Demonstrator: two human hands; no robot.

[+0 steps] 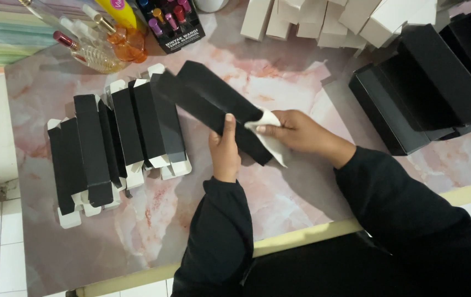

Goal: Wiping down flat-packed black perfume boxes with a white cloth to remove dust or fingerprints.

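Left of frame: row of folded black cardboard cartons (117,146) lay on pink marble tabletop (279,77). Centre: left hand (225,151) gripped long black cardboard carton (213,107); best kept steady. Right hand (296,131) pinched white end flap (268,129); crease squarely before tucking.

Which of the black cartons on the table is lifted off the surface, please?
The black carton held by the left hand and right hand; the others lie flat in a row.

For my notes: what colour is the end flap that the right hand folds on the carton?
White; the carton outside is black. Head view.
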